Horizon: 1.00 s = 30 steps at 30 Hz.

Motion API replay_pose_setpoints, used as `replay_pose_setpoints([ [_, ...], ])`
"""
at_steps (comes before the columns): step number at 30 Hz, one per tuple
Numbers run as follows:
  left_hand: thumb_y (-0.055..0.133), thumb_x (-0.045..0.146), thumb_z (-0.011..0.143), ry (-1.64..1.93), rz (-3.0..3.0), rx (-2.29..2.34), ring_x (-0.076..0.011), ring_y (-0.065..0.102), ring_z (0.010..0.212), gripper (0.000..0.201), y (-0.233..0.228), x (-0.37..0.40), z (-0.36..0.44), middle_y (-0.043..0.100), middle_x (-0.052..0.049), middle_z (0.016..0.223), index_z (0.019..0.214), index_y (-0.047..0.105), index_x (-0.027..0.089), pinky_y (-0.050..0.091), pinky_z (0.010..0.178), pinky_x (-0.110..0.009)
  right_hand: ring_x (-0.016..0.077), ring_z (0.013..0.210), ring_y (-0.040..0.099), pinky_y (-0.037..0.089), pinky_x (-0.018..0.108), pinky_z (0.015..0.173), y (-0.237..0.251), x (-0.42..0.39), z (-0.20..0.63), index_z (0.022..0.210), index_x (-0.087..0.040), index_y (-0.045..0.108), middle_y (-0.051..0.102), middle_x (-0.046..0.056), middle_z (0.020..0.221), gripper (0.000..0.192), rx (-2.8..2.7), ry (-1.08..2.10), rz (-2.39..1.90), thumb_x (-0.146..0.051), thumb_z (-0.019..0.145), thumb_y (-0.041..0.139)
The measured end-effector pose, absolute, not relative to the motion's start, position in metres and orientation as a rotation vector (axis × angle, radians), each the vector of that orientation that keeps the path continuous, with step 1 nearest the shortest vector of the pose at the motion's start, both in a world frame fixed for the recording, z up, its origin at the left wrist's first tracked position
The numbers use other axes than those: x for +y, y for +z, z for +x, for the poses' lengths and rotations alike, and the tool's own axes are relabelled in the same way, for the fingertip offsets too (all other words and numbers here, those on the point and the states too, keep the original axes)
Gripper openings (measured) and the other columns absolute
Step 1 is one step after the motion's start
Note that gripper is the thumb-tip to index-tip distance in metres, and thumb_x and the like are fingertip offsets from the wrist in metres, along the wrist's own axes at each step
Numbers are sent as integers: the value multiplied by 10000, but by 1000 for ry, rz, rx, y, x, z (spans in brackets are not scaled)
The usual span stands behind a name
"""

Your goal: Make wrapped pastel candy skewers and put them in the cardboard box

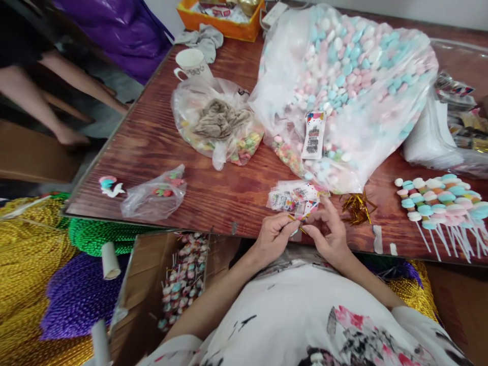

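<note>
My left hand (271, 237) and my right hand (331, 235) meet at the near edge of a brown wooden table (160, 132). Between their fingertips they pinch a small gold twist tie and the neck of a little clear packet (298, 222). Just beyond my fingers lies a pile of small printed clear bags (293, 198). A heap of gold twist ties (357, 207) sits right of my right hand. Finished marshmallow sticks (442, 202) lie in a row at the right.
A huge clear bag of pink, blue and white marshmallows (351, 86) fills the table's middle. Smaller candy bags (217, 127) (154, 195), a white mug (192, 65) and an orange box (221, 18) lie beyond. A cardboard box of wrapped sticks (183, 277) and bead piles (34, 254) sit on the floor. Another person's legs (57, 96) are at left.
</note>
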State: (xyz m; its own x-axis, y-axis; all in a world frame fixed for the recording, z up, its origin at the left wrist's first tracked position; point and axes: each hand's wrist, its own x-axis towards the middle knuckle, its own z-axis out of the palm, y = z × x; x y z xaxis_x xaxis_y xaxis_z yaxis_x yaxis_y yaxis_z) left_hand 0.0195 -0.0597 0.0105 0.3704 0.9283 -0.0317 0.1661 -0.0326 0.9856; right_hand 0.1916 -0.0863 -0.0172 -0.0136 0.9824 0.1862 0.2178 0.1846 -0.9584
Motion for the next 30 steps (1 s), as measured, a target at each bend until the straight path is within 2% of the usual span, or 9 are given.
replay_pose_setpoints([
  [2,503,316,947,873,1546,1019,-121,514,638,354,12,-60,21,570,-15,647,640,588,160,415,636,-242,124,712,606,499,246,663,-16,-87,192,1278,-201,546,668,-4,825,478,-1341,1102,-1250,-218,815,663],
  [4,482,280,956,896,1624,1010,-126,526,662,337,16,-62,22,587,-28,688,657,584,161,422,657,-253,111,636,562,471,229,619,-12,-87,194,950,-177,673,637,-19,722,159,-1292,1242,-1265,-256,812,662],
  [5,469,259,959,897,1686,1004,-128,527,668,329,18,-63,23,587,-34,699,665,579,160,424,662,-257,103,592,528,450,222,590,-10,-87,195,789,-168,666,605,-28,654,111,-1280,1285,-1284,-276,812,661],
  [7,440,215,957,888,1866,980,-135,523,669,315,24,-67,25,573,-37,688,671,561,161,425,658,-264,97,542,481,419,216,549,-6,-89,200,618,-162,613,556,-35,567,246,-1254,1325,-1330,-316,797,680],
  [9,421,177,939,878,2097,942,-144,520,655,295,27,-70,27,556,-37,655,671,541,165,425,633,-270,124,571,525,450,231,561,-7,-91,205,619,-165,628,583,-19,575,243,-1204,1409,-1336,-342,752,729],
  [12,434,154,892,864,2387,910,-147,535,628,232,26,-70,27,570,-41,655,677,519,175,434,584,-269,186,716,633,538,307,693,-17,-89,208,851,-198,720,685,23,732,229,-1042,1715,-1184,-347,691,788],
  [18,512,175,791,876,2701,925,-135,521,526,106,20,-69,24,553,-19,624,685,518,183,425,493,-266,191,607,640,556,336,623,-18,-86,202,756,-209,733,677,28,655,259,-707,2010,-1063,-349,581,862],
  [27,541,267,756,655,2931,1002,-146,512,471,120,20,-73,22,507,-18,605,679,545,177,390,412,-277,175,530,555,506,316,517,-34,-85,205,623,-177,675,615,20,583,323,-1018,1781,-1118,-426,553,869],
  [30,554,274,749,606,2906,1001,-146,493,451,132,25,-71,17,525,-19,606,666,568,172,361,389,-276,164,524,536,468,283,489,-37,-80,206,609,-178,641,585,10,566,306,-1276,1634,-1098,-435,676,794],
])
